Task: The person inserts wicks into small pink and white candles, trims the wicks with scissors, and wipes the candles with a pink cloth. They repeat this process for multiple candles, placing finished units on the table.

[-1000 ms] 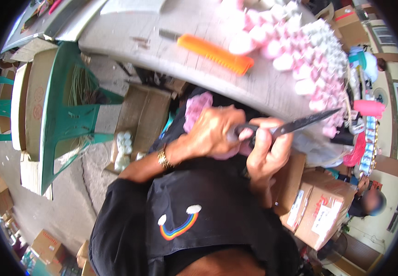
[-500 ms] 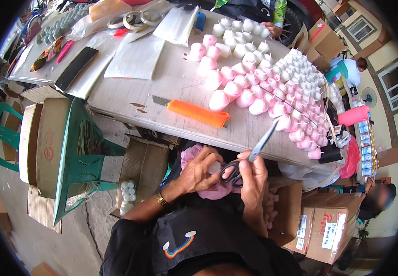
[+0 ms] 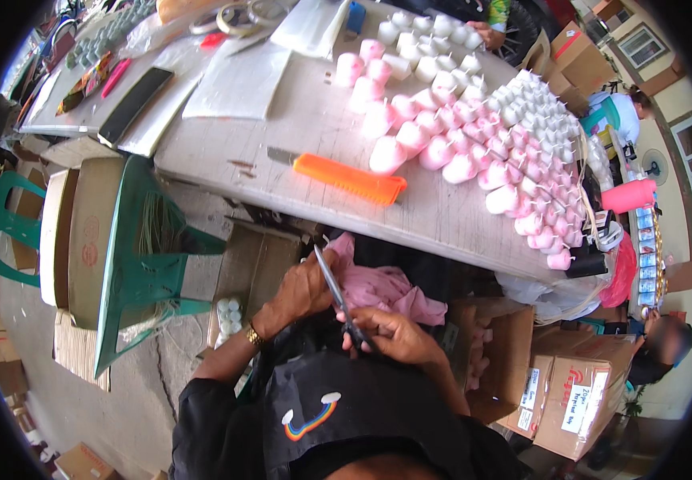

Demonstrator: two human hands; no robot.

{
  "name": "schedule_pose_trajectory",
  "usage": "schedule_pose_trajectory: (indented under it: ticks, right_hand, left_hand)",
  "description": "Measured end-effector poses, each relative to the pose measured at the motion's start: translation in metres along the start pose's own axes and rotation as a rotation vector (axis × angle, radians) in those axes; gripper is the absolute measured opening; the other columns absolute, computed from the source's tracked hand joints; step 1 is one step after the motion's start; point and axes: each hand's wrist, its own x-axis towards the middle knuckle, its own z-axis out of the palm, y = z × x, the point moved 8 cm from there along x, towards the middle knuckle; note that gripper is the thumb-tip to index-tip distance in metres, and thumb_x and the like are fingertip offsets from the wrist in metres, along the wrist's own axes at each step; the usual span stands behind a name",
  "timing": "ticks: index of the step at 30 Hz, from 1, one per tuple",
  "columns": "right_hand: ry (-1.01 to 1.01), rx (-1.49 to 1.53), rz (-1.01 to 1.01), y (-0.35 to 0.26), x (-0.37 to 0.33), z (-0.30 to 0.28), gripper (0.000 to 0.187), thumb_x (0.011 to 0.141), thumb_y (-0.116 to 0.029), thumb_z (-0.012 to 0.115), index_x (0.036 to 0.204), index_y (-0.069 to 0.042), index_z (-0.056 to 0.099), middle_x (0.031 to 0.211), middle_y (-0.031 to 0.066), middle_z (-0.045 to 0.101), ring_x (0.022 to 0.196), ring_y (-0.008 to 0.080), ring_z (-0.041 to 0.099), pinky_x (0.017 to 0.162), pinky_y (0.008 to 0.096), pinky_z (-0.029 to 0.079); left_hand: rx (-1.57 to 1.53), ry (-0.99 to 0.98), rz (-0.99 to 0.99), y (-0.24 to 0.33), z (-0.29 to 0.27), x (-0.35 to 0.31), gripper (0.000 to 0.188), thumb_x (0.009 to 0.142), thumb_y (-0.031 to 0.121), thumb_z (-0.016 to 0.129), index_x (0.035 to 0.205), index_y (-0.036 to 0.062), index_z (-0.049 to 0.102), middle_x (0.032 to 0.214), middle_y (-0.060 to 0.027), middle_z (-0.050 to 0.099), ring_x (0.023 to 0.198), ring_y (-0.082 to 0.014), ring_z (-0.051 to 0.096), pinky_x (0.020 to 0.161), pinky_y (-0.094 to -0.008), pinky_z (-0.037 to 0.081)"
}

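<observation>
My right hand is closed round the black handles of a pair of scissors, whose long blades point up and left across my lap. Close beside the blades is my left hand, a gold watch on its wrist. Its fingers curl inward with the back of the hand toward me, so whatever they hold is hidden. A crumpled pink cloth lies over my lap, just right of that hand. On the table ahead, an orange utility knife lies with its blade out.
Rows of pink candles and white candles cover the table's right half. Clear plastic bags and a black phone lie left. Open cartons flank my legs; a green chair stands left. Another person's hand rests at the far edge.
The scissors have swung from pointing up-right to up-left, coming down and left with my right hand. My left hand has shifted left; the pale candle seen in it no longer shows.
</observation>
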Motion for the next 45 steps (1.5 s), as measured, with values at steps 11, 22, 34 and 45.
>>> schedule_pose_trajectory:
  ticks: [11,22,34,45]
  right_hand:
    - [0.236,-0.134,-0.196,-0.013,-0.047,-0.050,0.065,0.086,-0.033,0.073,0.134,0.003,0.049,0.099,0.0104,0.065,0.081,0.0123,0.060,0.077,0.0253,0.045]
    - [0.234,-0.184,-0.187,-0.016,-0.029,-0.033,0.068,0.089,-0.048,0.066,0.132,0.002,0.050,0.098,0.0071,0.062,0.079,0.0101,0.056,0.070,0.0227,0.044]
    - [0.229,-0.049,-0.254,-0.020,-0.011,-0.028,0.065,0.091,-0.043,0.067,0.133,0.002,0.047,0.098,0.0096,0.059,0.081,0.0115,0.055,0.070,0.0239,0.046]
    - [0.202,0.123,-0.240,-0.021,-0.011,-0.020,0.053,0.094,-0.031,0.065,0.133,0.001,0.048,0.090,0.0072,0.060,0.076,0.0111,0.056,0.068,0.0241,0.047]
  left_hand:
    - [-1.374,-0.090,-0.188,0.043,-0.063,0.000,0.054,0.085,0.026,0.051,0.127,-0.0077,0.053,0.115,-0.0133,0.060,0.074,-0.0132,0.056,0.077,-0.0283,0.047]
    - [-1.546,-0.309,-0.072,0.059,-0.041,0.006,0.078,0.074,0.034,0.055,0.136,-0.0114,0.043,0.122,-0.0234,0.058,0.055,-0.0153,0.054,0.058,-0.0258,0.047]
    - [-1.745,-0.403,-0.102,0.069,-0.034,0.005,0.074,0.072,0.021,0.054,0.137,-0.0122,0.042,0.125,-0.0210,0.058,0.059,-0.0157,0.056,0.070,-0.0274,0.048]
    - [-1.617,-0.315,-0.036,0.065,-0.039,0.007,0.077,0.077,0.031,0.056,0.137,-0.0143,0.041,0.121,-0.0254,0.059,0.065,-0.0153,0.055,0.069,-0.0262,0.047]
